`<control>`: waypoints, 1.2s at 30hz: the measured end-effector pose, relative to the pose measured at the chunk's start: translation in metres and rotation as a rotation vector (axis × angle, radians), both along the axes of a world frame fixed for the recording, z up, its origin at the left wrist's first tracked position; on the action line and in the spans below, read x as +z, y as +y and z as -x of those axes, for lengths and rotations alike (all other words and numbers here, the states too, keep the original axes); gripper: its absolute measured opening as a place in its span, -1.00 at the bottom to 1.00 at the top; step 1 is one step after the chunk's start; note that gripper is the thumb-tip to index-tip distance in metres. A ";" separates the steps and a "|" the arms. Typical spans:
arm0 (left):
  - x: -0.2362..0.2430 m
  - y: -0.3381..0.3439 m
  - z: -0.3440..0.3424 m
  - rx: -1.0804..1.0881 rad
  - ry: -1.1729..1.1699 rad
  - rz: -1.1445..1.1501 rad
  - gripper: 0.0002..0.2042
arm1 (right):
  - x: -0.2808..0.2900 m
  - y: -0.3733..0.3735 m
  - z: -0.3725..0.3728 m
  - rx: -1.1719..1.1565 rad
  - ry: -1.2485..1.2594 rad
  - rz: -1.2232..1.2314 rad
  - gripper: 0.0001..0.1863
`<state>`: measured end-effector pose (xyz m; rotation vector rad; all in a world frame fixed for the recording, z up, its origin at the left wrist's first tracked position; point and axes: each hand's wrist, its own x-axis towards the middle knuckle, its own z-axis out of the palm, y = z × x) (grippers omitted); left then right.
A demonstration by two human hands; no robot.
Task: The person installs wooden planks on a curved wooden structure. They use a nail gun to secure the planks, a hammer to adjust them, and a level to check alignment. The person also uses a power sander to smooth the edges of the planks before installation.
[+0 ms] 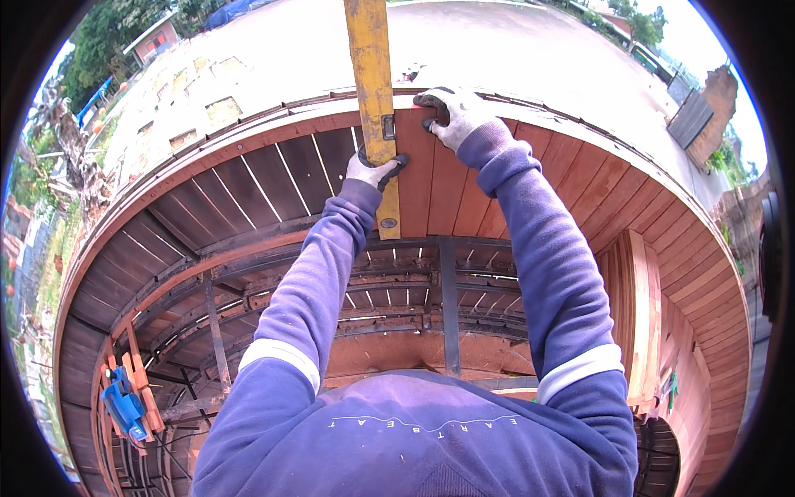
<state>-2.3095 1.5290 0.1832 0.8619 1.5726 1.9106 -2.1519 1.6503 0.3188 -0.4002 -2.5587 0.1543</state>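
Note:
My left hand (373,171), in a grey-and-black glove, is closed around a long yellow spirit level (369,58), which lies lengthwise across the curved rim of slats. Just right of the level is a reddish wooden plank (412,178). My right hand (455,118), gloved alike, has its fingers curled at the far end of that plank; exactly what is under the fingertips is partly hidden. Fitted reddish boards (596,199) continue to the right. Left of the level, dark slats (248,186) with light gaps follow the curve.
Below are curved dark frames and a steel upright (450,306). A blue tool (124,402) rests among wood strips at left. Light boards (642,331) stand at right. Beyond the rim (306,108) lie pale ground (480,41), trees and a small building (153,37).

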 end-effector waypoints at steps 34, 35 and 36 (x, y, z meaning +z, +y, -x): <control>-0.013 -0.005 0.006 -0.062 0.098 0.076 -0.59 | -0.003 -0.006 -0.003 0.074 0.090 -0.057 -0.53; -0.011 -0.005 0.004 -0.062 0.097 0.090 -0.57 | -0.003 -0.006 -0.005 0.068 0.095 -0.064 -0.53; -0.009 -0.004 0.004 -0.063 0.097 0.104 -0.54 | -0.003 -0.006 -0.005 0.063 0.100 -0.071 -0.53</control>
